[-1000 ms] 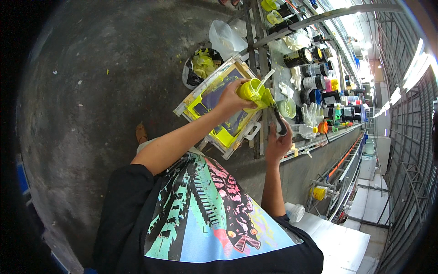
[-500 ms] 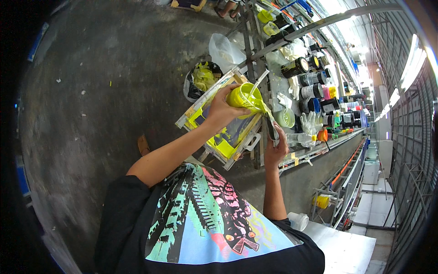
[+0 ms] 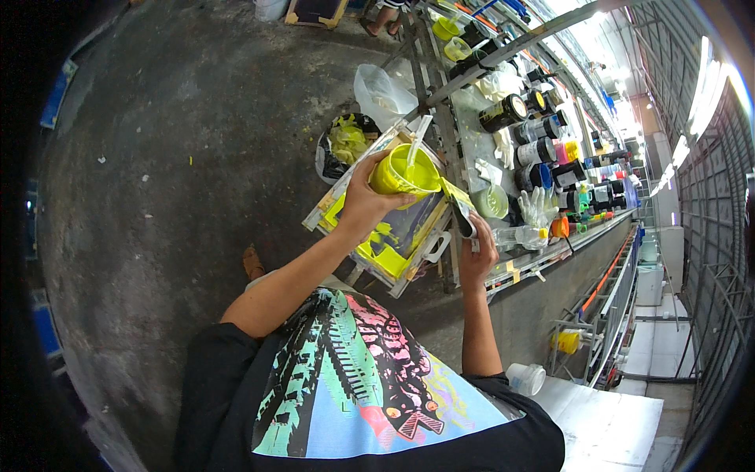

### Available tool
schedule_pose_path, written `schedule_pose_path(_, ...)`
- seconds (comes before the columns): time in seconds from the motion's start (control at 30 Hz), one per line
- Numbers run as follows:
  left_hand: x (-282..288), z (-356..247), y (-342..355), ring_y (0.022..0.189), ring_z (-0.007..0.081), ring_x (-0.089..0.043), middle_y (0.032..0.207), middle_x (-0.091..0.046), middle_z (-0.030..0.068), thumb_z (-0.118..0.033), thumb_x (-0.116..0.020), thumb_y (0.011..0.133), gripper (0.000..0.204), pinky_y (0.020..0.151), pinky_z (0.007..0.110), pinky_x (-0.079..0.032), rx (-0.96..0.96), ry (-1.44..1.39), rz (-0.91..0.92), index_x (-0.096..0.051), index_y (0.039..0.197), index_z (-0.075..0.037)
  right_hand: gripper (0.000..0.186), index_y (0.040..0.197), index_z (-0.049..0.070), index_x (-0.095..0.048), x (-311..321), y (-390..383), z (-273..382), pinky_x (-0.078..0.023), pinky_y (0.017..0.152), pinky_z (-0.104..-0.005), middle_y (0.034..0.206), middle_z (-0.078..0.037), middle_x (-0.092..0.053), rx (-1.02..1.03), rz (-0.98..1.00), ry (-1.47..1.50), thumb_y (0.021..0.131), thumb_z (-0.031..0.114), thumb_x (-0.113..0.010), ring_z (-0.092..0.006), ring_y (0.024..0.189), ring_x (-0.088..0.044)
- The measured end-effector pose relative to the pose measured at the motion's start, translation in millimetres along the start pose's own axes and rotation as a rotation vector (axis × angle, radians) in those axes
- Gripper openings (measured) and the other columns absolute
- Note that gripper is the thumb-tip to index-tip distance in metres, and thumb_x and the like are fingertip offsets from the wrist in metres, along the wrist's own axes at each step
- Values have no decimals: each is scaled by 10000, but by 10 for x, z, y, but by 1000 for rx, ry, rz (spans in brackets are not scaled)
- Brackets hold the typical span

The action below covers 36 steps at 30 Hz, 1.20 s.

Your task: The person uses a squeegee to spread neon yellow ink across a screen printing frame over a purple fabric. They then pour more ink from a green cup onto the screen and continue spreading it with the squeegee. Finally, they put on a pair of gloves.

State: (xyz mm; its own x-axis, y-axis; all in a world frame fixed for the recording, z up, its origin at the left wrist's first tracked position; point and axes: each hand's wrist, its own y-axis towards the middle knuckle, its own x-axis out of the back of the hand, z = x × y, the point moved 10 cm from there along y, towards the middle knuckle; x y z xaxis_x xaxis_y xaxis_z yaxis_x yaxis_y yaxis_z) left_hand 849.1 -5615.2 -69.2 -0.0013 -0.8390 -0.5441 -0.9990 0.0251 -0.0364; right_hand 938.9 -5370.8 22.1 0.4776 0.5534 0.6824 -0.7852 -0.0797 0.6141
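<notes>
My left hand is wrapped round a bright yellow tub of yellow ink, tilted so that its mouth faces right. A whitish stick stands in the ink and leans out past the rim. In my right hand is a flat squeegee, dark near my fingers and smeared yellow at its far end, just right of the tub's rim. Below both hands lies a framed printing screen with yellow ink on parts of its mesh and border. My left hand and the tub cover its upper middle.
Beyond the screen are a black-lined bin with yellow-stained waste and a clear plastic bag. Along the right runs a bench with several ink jars, a pale green tub and a glove. Another person's feet show at the top.
The tub has moved left, and its mouth now faces me more. The squeegee, which met the tub's rim before, is now slightly apart from it. The stick stands more upright.
</notes>
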Motion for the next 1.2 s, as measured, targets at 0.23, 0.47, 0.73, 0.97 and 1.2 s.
schedule_pose_path(0.23, 58, 83, 28, 1333, 239, -538, 1436, -518, 102, 10, -939, 644, 998, 1151, 383, -460, -27, 147, 21, -411, 1487, -64, 316, 1176, 0, -696, -2, -89, -325, -520, 865, -300, 1111, -98, -736, -244, -2, 69, 872, -85, -676, -166, 965, -688)
schedule_pose_path(0.47, 264, 990, 131, 1321, 233, -543, 1435, -528, 82, 52, -924, 607, 1058, 1103, 370, -487, 274, 75, 113, -399, 1519, -59, 289, 1225, 44, -626, 43, -78, -583, -503, 851, -275, 1101, -48, -697, -584, -203, 857, 952, 25, -719, -108, 977, -646)
schedule_pose_path(0.73, -242, 715, 143, 1297, 215, -566, 1408, -559, 56, 91, -895, 601, 1032, 1088, 358, -494, 225, 26, 223, -442, 1504, -118, 361, 1280, 40, -588, -114, -106, -598, -538, 820, -271, 1108, -50, -691, -689, -218, 1062, 947, 14, -727, -119, 990, -671)
schedule_pose_path(0.97, -63, 709, 209, 1295, 209, -562, 1408, -552, 63, 62, -901, 618, 1000, 1110, 358, -479, 100, 44, 160, -447, 1494, -104, 369, 1286, 47, -599, -44, -74, -546, -540, 833, -273, 1106, -50, -697, -662, -180, 989, 942, -5, -723, -111, 1007, -665)
schedule_pose_path(1.2, 29, 605, 168, 1313, 225, -549, 1418, -563, 90, 8, -879, 644, 946, 1131, 360, -445, -53, 199, 88, -461, 1487, -80, 385, 1309, 38, -588, -79, -72, -553, -535, 855, -287, 1158, -65, -695, -655, -189, 1021, 948, 0, -716, -120, 1040, -659)
